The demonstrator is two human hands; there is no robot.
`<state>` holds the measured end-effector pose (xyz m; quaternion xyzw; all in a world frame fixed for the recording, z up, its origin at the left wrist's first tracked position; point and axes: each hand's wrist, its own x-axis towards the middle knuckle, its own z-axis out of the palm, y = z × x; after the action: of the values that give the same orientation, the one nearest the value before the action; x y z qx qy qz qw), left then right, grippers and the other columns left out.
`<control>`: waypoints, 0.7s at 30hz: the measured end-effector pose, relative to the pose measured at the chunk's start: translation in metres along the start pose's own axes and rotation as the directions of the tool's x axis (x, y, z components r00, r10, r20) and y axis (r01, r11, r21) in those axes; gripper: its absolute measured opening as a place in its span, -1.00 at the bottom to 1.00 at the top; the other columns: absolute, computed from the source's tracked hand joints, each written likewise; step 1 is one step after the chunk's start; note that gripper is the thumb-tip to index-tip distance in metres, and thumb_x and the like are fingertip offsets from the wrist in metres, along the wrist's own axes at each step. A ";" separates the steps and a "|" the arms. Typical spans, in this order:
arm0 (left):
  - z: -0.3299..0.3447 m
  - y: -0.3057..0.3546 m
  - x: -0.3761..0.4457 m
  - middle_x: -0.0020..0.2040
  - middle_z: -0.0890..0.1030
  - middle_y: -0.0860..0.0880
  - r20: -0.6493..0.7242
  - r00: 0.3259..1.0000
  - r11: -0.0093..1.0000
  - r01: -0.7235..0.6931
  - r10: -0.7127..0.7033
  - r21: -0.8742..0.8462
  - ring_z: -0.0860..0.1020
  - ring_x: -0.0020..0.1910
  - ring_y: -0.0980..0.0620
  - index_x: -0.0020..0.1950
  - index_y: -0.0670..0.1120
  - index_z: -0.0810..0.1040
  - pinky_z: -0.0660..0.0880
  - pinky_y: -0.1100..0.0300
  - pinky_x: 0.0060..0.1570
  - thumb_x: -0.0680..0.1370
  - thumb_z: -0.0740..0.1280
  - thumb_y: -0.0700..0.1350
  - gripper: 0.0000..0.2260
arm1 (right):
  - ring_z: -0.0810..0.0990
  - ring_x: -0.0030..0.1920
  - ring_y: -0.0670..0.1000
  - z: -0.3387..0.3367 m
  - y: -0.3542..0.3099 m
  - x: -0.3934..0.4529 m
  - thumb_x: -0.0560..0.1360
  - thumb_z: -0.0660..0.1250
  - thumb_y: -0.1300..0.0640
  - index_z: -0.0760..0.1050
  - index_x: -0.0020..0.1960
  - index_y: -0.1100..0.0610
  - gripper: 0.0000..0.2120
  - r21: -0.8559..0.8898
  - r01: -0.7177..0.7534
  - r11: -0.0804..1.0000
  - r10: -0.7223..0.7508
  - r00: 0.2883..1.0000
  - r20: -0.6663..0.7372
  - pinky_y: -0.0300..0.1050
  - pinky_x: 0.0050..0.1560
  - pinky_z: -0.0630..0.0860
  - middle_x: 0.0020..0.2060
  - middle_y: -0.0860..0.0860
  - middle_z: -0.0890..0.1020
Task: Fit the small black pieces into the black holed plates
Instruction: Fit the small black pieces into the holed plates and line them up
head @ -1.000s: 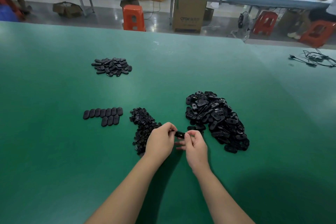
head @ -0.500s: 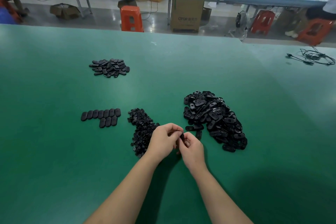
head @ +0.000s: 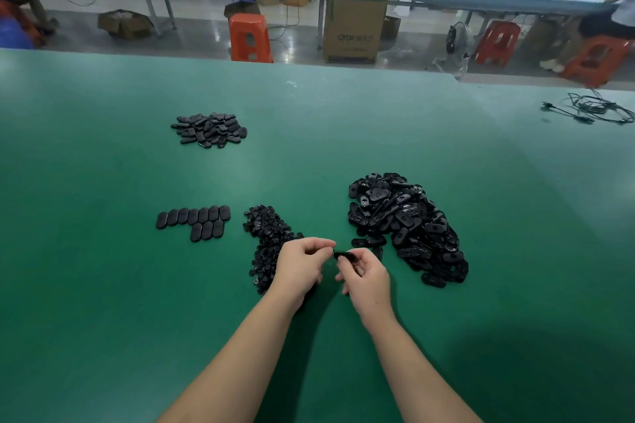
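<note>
Green table [head: 103, 285], three black heaps, ten laid-out plates [head: 194, 221], right hand [head: 366, 280] pinching one plate [head: 343, 255], left hand [head: 299, 268] curled, contents unclear.

Count: two hands, left [head: 302, 268] and right [head: 366, 280]. Three loose heaps of black parts: far [head: 209, 130], middle [head: 268, 244], right [head: 409, 227]. Laid-out plates [head: 194, 220]: ten.

One wide camera on my head looks forward and down across the green desk [head: 103, 285], close above my forearms.
</note>
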<state>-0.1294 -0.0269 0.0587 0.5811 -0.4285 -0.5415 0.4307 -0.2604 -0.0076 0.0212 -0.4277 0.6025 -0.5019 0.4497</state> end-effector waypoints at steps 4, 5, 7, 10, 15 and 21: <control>-0.001 -0.001 0.001 -0.32 0.62 -0.03 -0.022 1.000 1.000 0.008 -0.008 -0.006 0.41 -0.55 0.07 0.01 -0.12 0.66 0.39 0.23 -0.52 0.56 0.39 -0.28 -0.90 | 0.66 -0.34 0.01 0.000 0.002 0.002 0.57 0.37 0.26 0.47 0.01 0.15 -0.91 0.016 -0.010 1.000 0.010 1.000 0.020 -0.14 -0.37 0.56 -0.25 0.05 0.72; -0.001 -0.002 0.001 -0.32 0.62 -0.04 -0.026 1.000 1.000 0.008 -0.008 -0.003 0.42 -0.55 0.07 0.00 -0.13 0.66 0.40 0.23 -0.52 0.56 0.40 -0.28 -0.91 | 0.69 -0.30 0.03 0.000 0.002 0.002 0.57 0.36 0.27 0.47 0.03 0.14 -0.91 0.021 -0.010 1.000 0.009 1.000 0.027 -0.12 -0.35 0.58 -0.22 0.05 0.73; -0.002 -0.003 0.002 -0.37 0.62 -0.01 -0.026 1.000 1.000 0.000 0.000 -0.004 0.44 -0.55 0.05 -0.05 -0.15 0.66 0.42 0.22 -0.52 0.55 0.41 -0.28 -0.94 | 0.72 -0.24 0.06 0.001 0.003 0.002 0.59 0.32 0.29 0.47 0.07 0.13 -0.89 0.038 -0.009 0.999 0.007 0.999 0.035 -0.12 -0.34 0.60 -0.18 0.03 0.74; -0.002 -0.005 0.002 -0.42 0.61 0.03 -0.027 1.000 1.000 -0.010 0.011 0.030 0.44 -0.55 0.02 -0.09 -0.15 0.67 0.41 0.22 -0.52 0.55 0.42 -0.27 -0.95 | 0.72 -0.21 0.08 0.002 0.003 0.003 0.63 0.23 0.33 0.49 0.12 0.15 -0.86 0.076 -0.020 0.997 0.016 0.999 0.047 -0.13 -0.33 0.60 -0.14 0.06 0.74; 0.003 -0.004 0.003 -0.28 0.71 0.03 -0.040 0.998 0.981 -0.050 0.058 0.188 0.47 -0.55 0.16 -0.14 -0.05 0.68 0.41 0.28 -0.51 0.55 0.42 -0.23 -0.89 | 0.69 -0.25 0.05 0.001 0.003 0.003 0.65 0.15 0.34 0.55 0.13 0.10 -0.75 0.054 -0.020 0.998 0.017 0.998 0.067 -0.06 -0.28 0.63 -0.12 0.04 0.74; 0.013 0.000 0.003 -0.21 0.68 0.04 -0.064 0.990 0.906 -0.088 0.125 0.413 0.60 -0.27 0.07 -0.11 -0.04 0.68 0.57 0.16 -0.18 0.52 0.44 -0.16 -0.96 | 0.68 -0.25 0.02 0.001 0.007 0.005 0.65 0.18 0.31 0.58 0.11 0.01 -0.72 -0.018 0.008 1.000 -0.007 0.997 0.074 0.03 -0.20 0.64 -0.14 -0.02 0.73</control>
<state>-0.1422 -0.0307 0.0578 0.6576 -0.5439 -0.3892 0.3469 -0.2609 -0.0119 0.0135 -0.4524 0.5885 -0.4817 0.4658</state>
